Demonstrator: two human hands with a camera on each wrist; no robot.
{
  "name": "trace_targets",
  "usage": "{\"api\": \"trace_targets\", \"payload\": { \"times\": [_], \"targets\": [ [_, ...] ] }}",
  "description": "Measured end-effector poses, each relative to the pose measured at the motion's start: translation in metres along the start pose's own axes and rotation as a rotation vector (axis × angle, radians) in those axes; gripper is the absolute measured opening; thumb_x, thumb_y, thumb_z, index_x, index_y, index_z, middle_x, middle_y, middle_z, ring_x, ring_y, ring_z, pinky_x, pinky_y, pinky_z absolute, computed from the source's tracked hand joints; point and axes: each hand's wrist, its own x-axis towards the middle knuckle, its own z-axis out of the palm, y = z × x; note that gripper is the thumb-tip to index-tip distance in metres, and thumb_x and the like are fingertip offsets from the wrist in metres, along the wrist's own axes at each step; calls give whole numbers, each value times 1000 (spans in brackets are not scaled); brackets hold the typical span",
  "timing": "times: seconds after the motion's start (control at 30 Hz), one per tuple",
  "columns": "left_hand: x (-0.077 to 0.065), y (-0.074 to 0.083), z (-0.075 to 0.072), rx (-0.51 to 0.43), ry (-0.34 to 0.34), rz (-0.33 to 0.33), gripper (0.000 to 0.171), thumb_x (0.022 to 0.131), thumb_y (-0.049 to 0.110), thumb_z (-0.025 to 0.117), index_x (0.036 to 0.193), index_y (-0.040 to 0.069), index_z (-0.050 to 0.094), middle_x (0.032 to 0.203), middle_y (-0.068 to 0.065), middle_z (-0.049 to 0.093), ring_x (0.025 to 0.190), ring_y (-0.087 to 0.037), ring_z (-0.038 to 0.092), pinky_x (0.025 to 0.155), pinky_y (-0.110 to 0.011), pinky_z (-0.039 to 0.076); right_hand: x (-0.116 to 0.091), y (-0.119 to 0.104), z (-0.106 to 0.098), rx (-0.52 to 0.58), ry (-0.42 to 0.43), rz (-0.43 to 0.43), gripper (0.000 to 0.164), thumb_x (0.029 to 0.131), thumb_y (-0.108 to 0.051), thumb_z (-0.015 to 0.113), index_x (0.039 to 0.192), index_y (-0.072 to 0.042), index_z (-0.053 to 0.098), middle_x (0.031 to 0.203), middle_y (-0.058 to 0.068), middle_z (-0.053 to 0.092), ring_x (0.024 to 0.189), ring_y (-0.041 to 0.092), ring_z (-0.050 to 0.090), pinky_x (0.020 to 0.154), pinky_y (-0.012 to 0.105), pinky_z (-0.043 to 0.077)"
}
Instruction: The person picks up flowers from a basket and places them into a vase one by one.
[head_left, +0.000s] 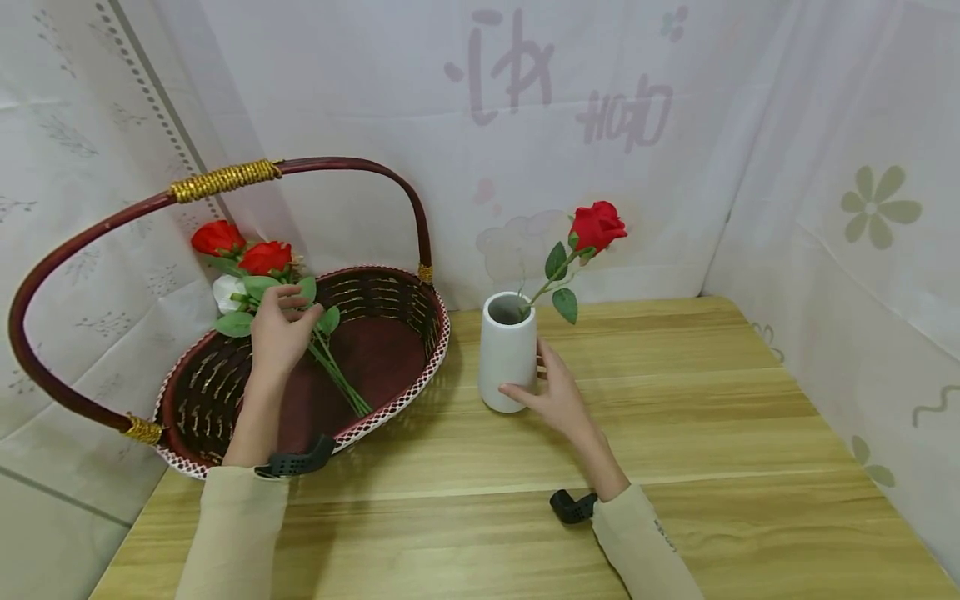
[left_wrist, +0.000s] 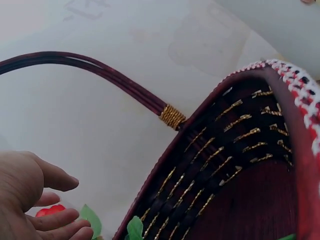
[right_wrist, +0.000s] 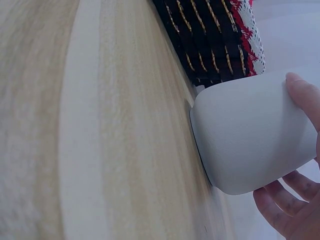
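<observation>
A white vase [head_left: 507, 358] stands upright on the table with one red rose [head_left: 597, 226] in it, leaning right. My right hand [head_left: 558, 398] grips the vase low on its right side, thumb in front and fingers behind; the right wrist view shows thumb and fingertips on opposite sides of the vase [right_wrist: 250, 135]. Over the wicker basket [head_left: 390, 421], my left hand [head_left: 281, 333] hovers at the flower stems, its thumb apart from loosely bent fingers and nothing between them. Two red roses [head_left: 266, 258] and a white rose [head_left: 227, 294] lie in the basket, stems toward its front rim.
The basket's tall arched handle [head_left: 360, 164] with gold wrapping rises over the flowers and the left forearm. White printed curtains [head_left: 375, 75] hang behind and at both sides of the wooden table [head_left: 465, 517]. Bare tabletop lies right of the vase.
</observation>
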Motion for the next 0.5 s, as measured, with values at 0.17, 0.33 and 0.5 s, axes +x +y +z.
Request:
{"api": "trace_targets", "payload": {
  "times": [0.17, 0.33, 0.5],
  "targets": [
    [3, -6, -3, 10, -14, -38, 59, 102, 29, 57, 150, 2, 38, 137, -24, 55, 126, -39, 54, 81, -30, 46, 0, 0, 0, -6, 4, -7, 90, 84, -33, 85, 156, -16, 34, 144, 9, 49, 125, 29, 53, 100, 50, 50],
    [5, -11, -4, 11, -20, -56, 58, 102, 27, 56, 149, -1, 37, 136, -25, 55, 124, -40, 54, 77, -26, 46, 0, 0, 0, -6, 7, -14, 90, 84, -32, 85, 156, -15, 34, 145, 10, 49, 125, 30, 53, 100, 51, 50],
    [8, -15, -2, 34, -14, -80, 57, 102, 26, 57, 148, -2, 38, 133, -26, 56, 122, -40, 56, 79, -30, 46, 0, -1, 0, 4, 4, -5, 90, 84, -31, 86, 156, -16, 34, 145, 9, 48, 125, 31, 52, 100, 52, 50]
  ]
}}
